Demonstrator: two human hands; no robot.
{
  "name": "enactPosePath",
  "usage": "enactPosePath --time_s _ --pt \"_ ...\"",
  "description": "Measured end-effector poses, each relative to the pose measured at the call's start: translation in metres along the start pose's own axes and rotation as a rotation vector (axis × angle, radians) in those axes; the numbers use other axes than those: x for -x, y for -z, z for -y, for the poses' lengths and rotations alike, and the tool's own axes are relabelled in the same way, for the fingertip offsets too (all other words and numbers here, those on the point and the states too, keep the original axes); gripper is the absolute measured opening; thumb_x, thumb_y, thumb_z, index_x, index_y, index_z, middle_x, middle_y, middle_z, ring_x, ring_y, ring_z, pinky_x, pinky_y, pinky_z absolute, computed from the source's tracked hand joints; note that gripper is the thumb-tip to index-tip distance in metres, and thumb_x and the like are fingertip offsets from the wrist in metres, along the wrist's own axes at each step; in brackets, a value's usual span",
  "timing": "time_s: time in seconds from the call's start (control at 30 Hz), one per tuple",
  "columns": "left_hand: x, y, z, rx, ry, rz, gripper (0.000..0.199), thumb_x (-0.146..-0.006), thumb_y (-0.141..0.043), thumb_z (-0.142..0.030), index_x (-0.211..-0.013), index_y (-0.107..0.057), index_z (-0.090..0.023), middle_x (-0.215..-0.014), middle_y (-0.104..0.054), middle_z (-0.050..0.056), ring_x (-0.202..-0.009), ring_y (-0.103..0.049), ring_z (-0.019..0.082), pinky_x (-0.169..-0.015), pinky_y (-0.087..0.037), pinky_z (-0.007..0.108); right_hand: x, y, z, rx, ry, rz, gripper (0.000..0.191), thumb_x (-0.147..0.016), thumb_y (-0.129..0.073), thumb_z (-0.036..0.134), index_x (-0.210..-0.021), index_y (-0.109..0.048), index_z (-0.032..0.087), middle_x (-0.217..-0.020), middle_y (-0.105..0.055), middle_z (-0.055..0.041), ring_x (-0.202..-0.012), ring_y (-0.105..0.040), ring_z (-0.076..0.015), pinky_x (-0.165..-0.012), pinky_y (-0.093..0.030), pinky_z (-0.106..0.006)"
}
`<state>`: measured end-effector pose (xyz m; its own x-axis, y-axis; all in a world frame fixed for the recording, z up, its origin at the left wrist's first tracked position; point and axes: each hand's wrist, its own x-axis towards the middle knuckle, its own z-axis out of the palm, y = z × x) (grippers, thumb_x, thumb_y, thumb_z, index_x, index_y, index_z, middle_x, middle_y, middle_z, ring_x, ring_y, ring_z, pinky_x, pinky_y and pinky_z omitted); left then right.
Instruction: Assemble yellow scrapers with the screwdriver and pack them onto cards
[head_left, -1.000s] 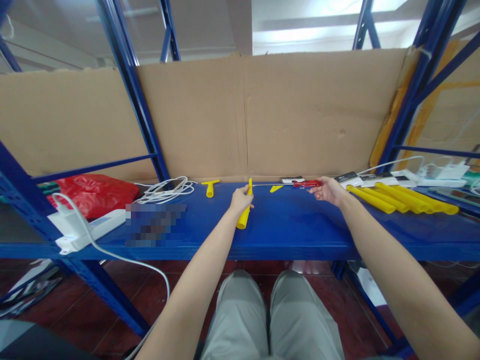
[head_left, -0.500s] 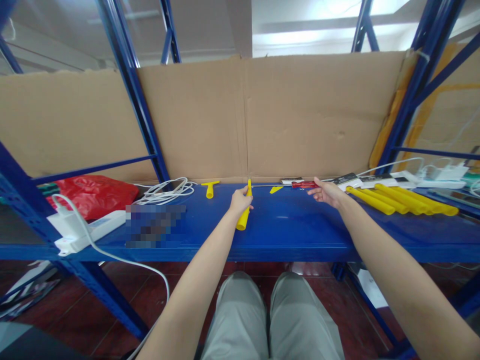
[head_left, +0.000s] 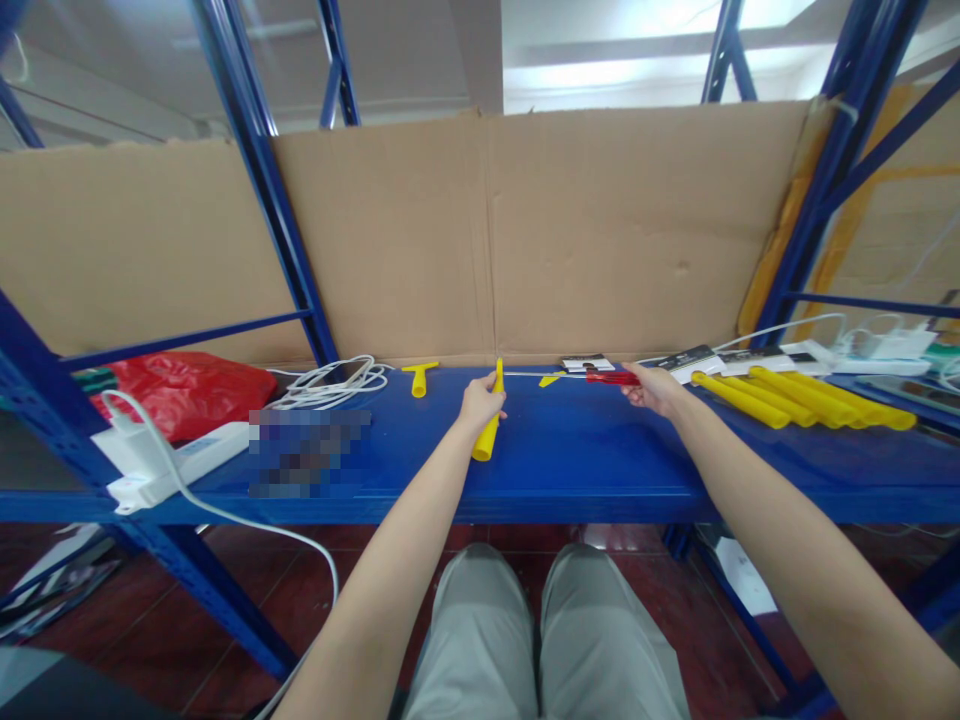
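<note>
My left hand (head_left: 481, 402) is closed around a yellow T-shaped piece (head_left: 486, 440), its tube end pointing toward me. In my right hand (head_left: 652, 388) is a screwdriver with a red handle (head_left: 611, 377); its thin shaft lies level and its tip reaches the top of the yellow piece. Behind the shaft lie a small flat yellow piece (head_left: 551, 380) and a black and white packet (head_left: 588, 364). Another yellow T-shaped piece (head_left: 420, 382) stands on the blue shelf (head_left: 555, 460) to the left.
Several yellow tubes (head_left: 810, 400) lie at the right beside white boxes (head_left: 690, 363). On the left are a red bag (head_left: 191, 393), coiled white cable (head_left: 330, 383) and a power strip (head_left: 210, 452). A cardboard sheet (head_left: 637, 230) stands along the back.
The red screwdriver handle has shifted and tilted slightly, with my right hand a little changed in grip. My left hand and the yellow piece stay where they were.
</note>
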<state>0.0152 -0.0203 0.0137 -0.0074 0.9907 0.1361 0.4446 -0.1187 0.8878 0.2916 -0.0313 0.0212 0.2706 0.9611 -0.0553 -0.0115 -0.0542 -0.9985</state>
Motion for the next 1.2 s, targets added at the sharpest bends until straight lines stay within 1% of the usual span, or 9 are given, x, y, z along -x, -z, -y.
enactPosePath --time_s 0.1,0.2,0.3,0.53,0.67,0.8,0.93,1.03,1.2 --pt "0.0 0.0 0.001 0.006 -0.008 0.002 0.059 -0.081 -0.055 -0.006 -0.138 -0.047 -0.017 -0.13 -0.058 0.012 -0.048 -0.063 0.008 -0.037 -0.044 0.015 0.001 0.0 0.0 -0.049 -0.028 0.003 0.03 -0.096 -0.043 0.032 -0.069 -0.045 0.019 -0.041 -0.046 0.0028 -0.032 -0.03 -0.0054 -0.031 -0.022 -0.015" --pt "-0.001 0.0 0.002 0.016 -0.017 0.009 0.058 -0.082 -0.053 -0.006 -0.139 -0.047 -0.016 -0.134 -0.055 0.012 -0.049 -0.063 0.008 -0.036 -0.044 0.016 0.002 0.001 0.001 -0.106 -0.064 0.11 0.031 -0.098 -0.036 0.037 -0.072 -0.043 0.021 -0.042 -0.043 0.0041 -0.032 -0.026 -0.0056 -0.03 -0.02 -0.016" --pt "-0.002 -0.001 0.003 0.023 -0.012 0.009 0.058 -0.082 -0.053 -0.006 -0.138 -0.047 -0.017 -0.134 -0.056 0.011 -0.052 -0.065 0.009 -0.036 -0.043 0.015 0.001 0.005 0.003 -0.132 -0.09 0.17 0.032 -0.097 -0.035 0.038 -0.072 -0.042 0.021 -0.045 -0.042 0.0035 -0.033 -0.027 -0.0064 -0.031 -0.02 -0.017" --pt "-0.005 -0.001 0.005 0.019 -0.014 0.016 0.058 -0.081 -0.052 -0.005 -0.138 -0.048 -0.016 -0.118 -0.066 0.011 -0.046 -0.062 0.009 -0.036 -0.043 0.016 0.004 0.01 0.008 -0.222 -0.1 0.296 0.02 -0.086 -0.039 0.02 -0.067 -0.045 0.019 -0.048 -0.042 0.001 -0.038 -0.029 -0.0089 -0.035 -0.029 -0.02" --pt "-0.003 0.0 0.002 0.013 0.006 0.012 0.057 -0.082 -0.053 -0.006 -0.138 -0.048 -0.016 -0.114 -0.068 0.009 -0.048 -0.063 0.009 -0.037 -0.043 0.016 0.005 0.008 0.009 -0.214 -0.097 0.278 0.019 -0.083 -0.039 0.016 -0.066 -0.047 0.019 -0.05 -0.046 -0.0007 -0.041 -0.035 -0.0099 -0.04 -0.035 -0.02" --pt "0.0 0.001 0.0 0.01 0.004 0.004 0.057 -0.082 -0.054 -0.005 -0.137 -0.049 -0.016 -0.125 -0.062 0.011 -0.051 -0.064 0.009 -0.037 -0.043 0.015 0.004 0.007 0.008 -0.196 -0.068 0.275 0.02 -0.085 -0.039 0.015 -0.069 -0.051 0.018 -0.051 -0.053 -0.003 -0.043 -0.042 -0.011 -0.045 -0.041 -0.021" --pt "0.002 0.001 -0.001 0.011 0.003 -0.005 0.058 -0.082 -0.053 -0.005 -0.139 -0.046 -0.015 -0.135 -0.054 0.013 -0.05 -0.064 0.009 -0.035 -0.043 0.016 0.004 0.005 0.007 -0.18 -0.069 0.246 0.025 -0.09 -0.036 0.013 -0.077 -0.057 0.015 -0.06 -0.063 -0.0077 -0.047 -0.051 -0.012 -0.049 -0.045 -0.022" --pt "0.002 0.001 -0.001 0.015 0.0 0.001 0.058 -0.082 -0.053 -0.006 -0.14 -0.045 -0.015 -0.136 -0.053 0.013 -0.051 -0.064 0.009 -0.035 -0.043 0.016 0.003 0.005 0.007 -0.182 -0.071 0.232 0.027 -0.092 -0.035 0.011 -0.079 -0.059 0.014 -0.06 -0.064 -0.007 -0.048 -0.054 -0.0117 -0.051 -0.047 -0.022" --pt "0.0 0.001 0.001 0.018 0.0 -0.005 0.059 -0.082 -0.054 -0.006 -0.139 -0.047 -0.017 -0.137 -0.052 0.013 -0.054 -0.066 0.01 -0.037 -0.044 0.015 0.0 0.004 0.004 -0.164 -0.015 0.234 0.021 -0.092 -0.043 0.012 -0.079 -0.059 0.015 -0.06 -0.065 -0.0055 -0.049 -0.055 -0.0107 -0.049 -0.047 -0.02"
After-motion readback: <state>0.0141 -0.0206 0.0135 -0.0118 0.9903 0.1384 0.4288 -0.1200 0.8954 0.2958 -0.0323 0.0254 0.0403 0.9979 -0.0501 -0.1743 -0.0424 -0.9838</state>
